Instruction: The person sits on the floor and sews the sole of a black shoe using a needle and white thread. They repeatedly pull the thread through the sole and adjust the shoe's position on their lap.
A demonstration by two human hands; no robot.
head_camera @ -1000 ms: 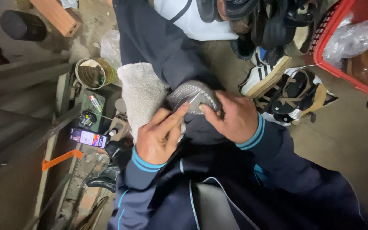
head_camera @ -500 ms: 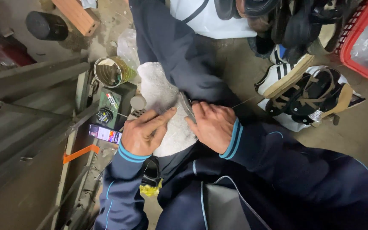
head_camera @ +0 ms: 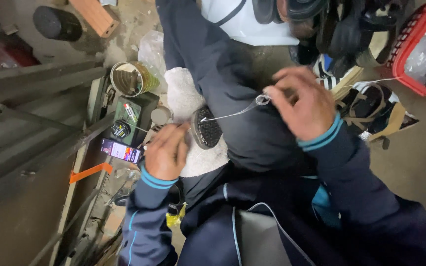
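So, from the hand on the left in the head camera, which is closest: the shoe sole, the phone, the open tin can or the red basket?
Counting from the left hand:
1. Shoe sole, right beside its fingers, on the white cloth.
2. Phone, lit, just to its left; nearly as close.
3. Open tin can, up and to the left.
4. Red basket, far off at the top right.

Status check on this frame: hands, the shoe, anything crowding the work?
Left hand steadies dark shoe on white cloth. Right hand raised, pinching pale thread that runs to the shoe. Tin can, phone lie close by, left.
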